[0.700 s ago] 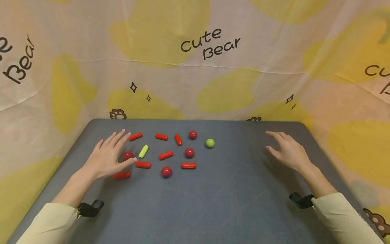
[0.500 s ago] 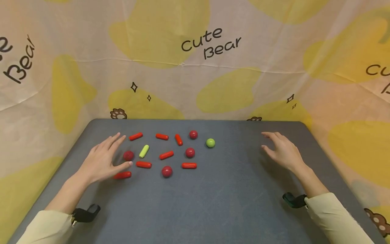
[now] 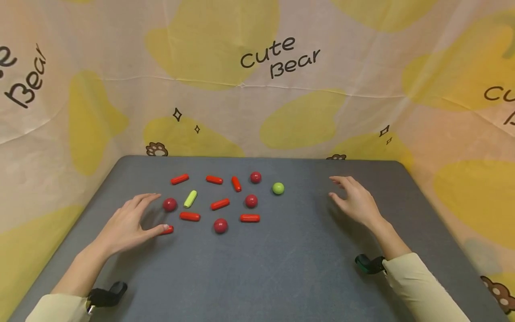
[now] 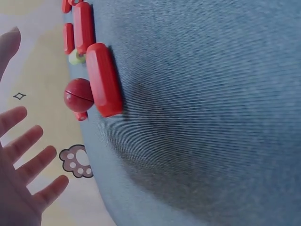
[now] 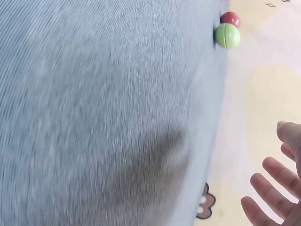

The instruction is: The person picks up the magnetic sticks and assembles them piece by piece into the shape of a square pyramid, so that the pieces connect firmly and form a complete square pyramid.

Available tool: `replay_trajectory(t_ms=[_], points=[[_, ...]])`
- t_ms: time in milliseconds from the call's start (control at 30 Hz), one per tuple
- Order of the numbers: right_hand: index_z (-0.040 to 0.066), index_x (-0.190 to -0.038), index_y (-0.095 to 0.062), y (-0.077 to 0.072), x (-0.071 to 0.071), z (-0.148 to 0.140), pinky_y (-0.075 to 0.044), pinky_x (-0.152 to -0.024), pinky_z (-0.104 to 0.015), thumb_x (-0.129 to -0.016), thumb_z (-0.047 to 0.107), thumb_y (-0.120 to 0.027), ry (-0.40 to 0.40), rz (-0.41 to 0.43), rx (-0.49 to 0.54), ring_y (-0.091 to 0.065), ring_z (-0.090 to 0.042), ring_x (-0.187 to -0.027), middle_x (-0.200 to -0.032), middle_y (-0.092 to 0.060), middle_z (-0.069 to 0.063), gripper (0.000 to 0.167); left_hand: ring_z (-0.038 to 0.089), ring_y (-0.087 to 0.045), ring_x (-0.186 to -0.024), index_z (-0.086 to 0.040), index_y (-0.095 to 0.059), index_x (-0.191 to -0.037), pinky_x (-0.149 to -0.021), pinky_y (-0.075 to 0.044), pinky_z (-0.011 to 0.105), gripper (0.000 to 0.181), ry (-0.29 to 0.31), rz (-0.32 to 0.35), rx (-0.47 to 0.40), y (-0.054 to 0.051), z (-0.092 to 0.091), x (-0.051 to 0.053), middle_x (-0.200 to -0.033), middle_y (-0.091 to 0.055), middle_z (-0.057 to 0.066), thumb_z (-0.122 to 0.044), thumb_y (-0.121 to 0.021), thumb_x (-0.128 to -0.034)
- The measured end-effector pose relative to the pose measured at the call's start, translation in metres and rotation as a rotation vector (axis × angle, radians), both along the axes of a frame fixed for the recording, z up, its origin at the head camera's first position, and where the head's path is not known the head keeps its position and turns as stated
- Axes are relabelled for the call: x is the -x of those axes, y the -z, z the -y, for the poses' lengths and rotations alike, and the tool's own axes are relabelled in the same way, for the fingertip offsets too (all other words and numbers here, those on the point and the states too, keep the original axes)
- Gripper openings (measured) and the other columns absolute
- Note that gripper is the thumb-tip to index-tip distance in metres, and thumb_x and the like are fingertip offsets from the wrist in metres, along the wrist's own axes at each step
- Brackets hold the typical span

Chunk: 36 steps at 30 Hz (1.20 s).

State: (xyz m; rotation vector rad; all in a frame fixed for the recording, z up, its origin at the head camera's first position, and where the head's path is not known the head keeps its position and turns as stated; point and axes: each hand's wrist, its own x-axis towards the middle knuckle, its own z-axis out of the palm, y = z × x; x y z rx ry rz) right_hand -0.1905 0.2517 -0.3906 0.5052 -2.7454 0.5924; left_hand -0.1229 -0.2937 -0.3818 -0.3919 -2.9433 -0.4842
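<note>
My left hand (image 3: 126, 226) hovers over the left of the table, fingers spread, holding nothing. Its thumb partly covers a short red stick (image 3: 167, 230) in the head view; the left wrist view shows that ridged red stick (image 4: 103, 80) apart from the hand. Just past the fingertips lies a red ball (image 3: 170, 205), with a yellow-green stick (image 3: 190, 199) beside it. My right hand (image 3: 356, 201) hangs above the table's right side, fingers loosely bent and thumb apart, with nothing in it. Nearest to it is a green ball (image 3: 278, 188), also seen in the right wrist view.
Several more red sticks (image 3: 220, 204) and red balls (image 3: 220, 226) lie scattered across the left and middle of the dark grey table (image 3: 281, 273). A patterned cloth (image 3: 225, 112) rises behind the table and along both sides.
My left hand has drawn back toward the lower left, uncovering the red ball. My right hand has shifted left toward the middle. The sticks and balls stay where they were.
</note>
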Motion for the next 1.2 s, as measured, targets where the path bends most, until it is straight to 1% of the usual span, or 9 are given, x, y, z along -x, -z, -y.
replay_trajectory(t_ms=[100, 200, 300, 500, 633, 700, 867, 1033, 1200], points=[[0.009, -0.126, -0.052, 0.003, 0.002, 0.008, -0.048, -0.071, -0.047, -0.084, 0.019, -0.067, -0.009, 0.023, 0.016, -0.057, -0.029, -0.1, -0.114, -0.057, -0.012, 0.046, 0.037, -0.046, -0.11, -0.012, -0.046, -0.13, -0.081, -0.038, 0.06, 0.079, -0.004, 0.026, -0.028, 0.003, 0.001, -0.003, -0.126, -0.046, 0.012, -0.057, -0.071, -0.07], [0.009, -0.127, -0.052, 0.006, 0.004, 0.016, -0.048, -0.073, -0.047, -0.084, 0.021, -0.066, -0.02, 0.05, 0.03, -0.058, -0.029, -0.101, -0.115, -0.057, -0.012, 0.047, 0.035, -0.045, -0.109, -0.01, -0.047, -0.128, -0.08, -0.042, 0.06, 0.077, 0.01, 0.055, -0.051, 0.007, 0.003, -0.006, -0.123, -0.047, 0.013, -0.055, -0.071, -0.0711], [0.009, -0.127, -0.051, 0.011, 0.006, 0.023, -0.048, -0.073, -0.047, -0.085, 0.021, -0.066, -0.032, 0.068, 0.051, -0.057, -0.029, -0.1, -0.116, -0.057, -0.012, 0.047, 0.033, -0.046, -0.108, -0.009, -0.049, -0.126, -0.079, -0.044, 0.058, 0.075, 0.02, 0.066, -0.064, 0.013, 0.005, -0.008, -0.12, -0.049, 0.013, -0.053, -0.072, -0.0706], [0.008, -0.128, -0.051, 0.019, 0.009, 0.035, -0.048, -0.073, -0.047, -0.085, 0.021, -0.066, -0.056, 0.104, 0.094, -0.057, -0.029, -0.099, -0.116, -0.057, -0.012, 0.047, 0.027, -0.053, -0.097, -0.01, -0.055, -0.119, -0.076, -0.045, 0.049, 0.07, 0.027, 0.107, -0.096, 0.022, 0.009, -0.01, -0.11, -0.055, 0.009, -0.048, -0.078, -0.0658], [0.007, -0.128, -0.05, 0.022, 0.011, 0.043, -0.048, -0.077, -0.048, -0.085, 0.021, -0.065, -0.065, 0.14, 0.132, -0.058, -0.031, -0.1, -0.118, -0.057, -0.015, 0.048, 0.02, -0.053, -0.091, -0.011, -0.058, -0.116, -0.072, -0.045, 0.039, 0.066, 0.037, 0.122, -0.102, 0.028, 0.012, -0.008, -0.106, -0.058, 0.004, -0.043, -0.081, -0.0634], [0.008, -0.129, -0.05, 0.022, 0.012, 0.047, -0.047, -0.078, -0.048, -0.086, 0.022, -0.065, -0.066, 0.157, 0.148, -0.058, -0.03, -0.1, -0.118, -0.057, -0.015, 0.048, 0.017, -0.053, -0.089, -0.012, -0.059, -0.115, -0.071, -0.045, 0.035, 0.063, 0.044, 0.118, -0.105, 0.031, 0.014, -0.007, -0.105, -0.06, 0.002, -0.038, -0.083, -0.0626], [0.01, -0.128, -0.05, 0.025, 0.016, 0.055, -0.047, -0.079, -0.046, -0.086, 0.024, -0.064, -0.059, 0.19, 0.181, -0.057, -0.029, -0.101, -0.117, -0.057, -0.014, 0.047, 0.013, -0.05, -0.085, -0.012, -0.062, -0.111, -0.071, -0.044, 0.031, 0.058, 0.057, 0.13, -0.119, 0.036, 0.017, -0.003, -0.101, -0.062, 0.001, -0.033, -0.084, -0.0612], [0.009, -0.13, -0.048, 0.027, 0.019, 0.065, -0.047, -0.082, -0.046, -0.086, 0.023, -0.064, -0.063, 0.232, 0.222, -0.058, -0.031, -0.103, -0.119, -0.056, -0.016, 0.048, 0.01, -0.047, -0.079, -0.015, -0.065, -0.104, -0.065, -0.041, 0.026, 0.05, 0.072, 0.15, -0.137, 0.037, 0.017, 0.0, -0.091, -0.058, -0.004, -0.031, -0.084, -0.0618], [0.01, -0.132, -0.046, 0.026, 0.022, 0.075, -0.046, -0.086, -0.047, -0.087, 0.024, -0.063, -0.044, 0.292, 0.277, -0.057, -0.031, -0.105, -0.122, -0.054, -0.015, 0.05, 0.008, -0.044, -0.072, -0.018, -0.067, -0.097, -0.059, -0.036, 0.023, 0.037, 0.082, 0.195, -0.159, 0.037, 0.015, 0.003, -0.079, -0.051, -0.006, -0.024, -0.083, -0.0646]])
